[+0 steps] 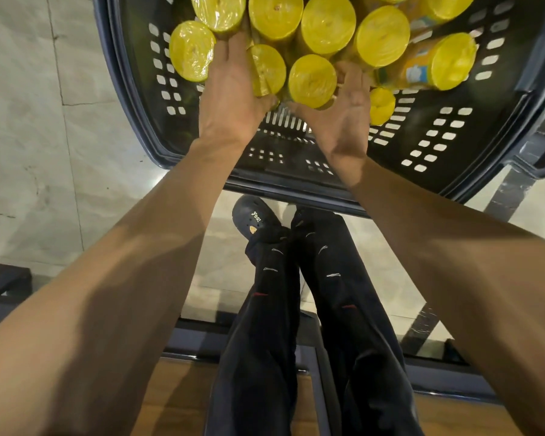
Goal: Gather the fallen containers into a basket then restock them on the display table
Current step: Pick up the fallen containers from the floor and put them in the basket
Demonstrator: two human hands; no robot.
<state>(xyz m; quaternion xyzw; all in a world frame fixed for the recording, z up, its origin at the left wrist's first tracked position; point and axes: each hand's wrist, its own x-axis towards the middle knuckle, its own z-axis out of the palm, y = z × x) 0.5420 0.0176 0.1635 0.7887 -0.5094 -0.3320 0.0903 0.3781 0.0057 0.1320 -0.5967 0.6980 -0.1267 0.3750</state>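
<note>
Several yellow-lidded containers (328, 23) wrapped in clear film stand packed in a black perforated basket (434, 143) on the floor. My left hand (230, 89) reaches in and grips one container (268, 69) from its left side, thumb curled under its near edge. My right hand (348, 111), palm turned left, grips the neighbouring container (312, 80), with its thumb at the near side and fingers behind. One container (434, 62) at the right lies tilted, showing its orange label. A smaller yellow lid (382, 105) peeks out beside my right hand.
The basket's near rim (290, 187) is just ahead of my dark shoe (255, 220) and trouser legs. Pale tiled floor (29, 121) spreads to the left. A dark frame with a wooden surface (170, 394) lies below me, and a dark bench corner (4, 281) sits at the left.
</note>
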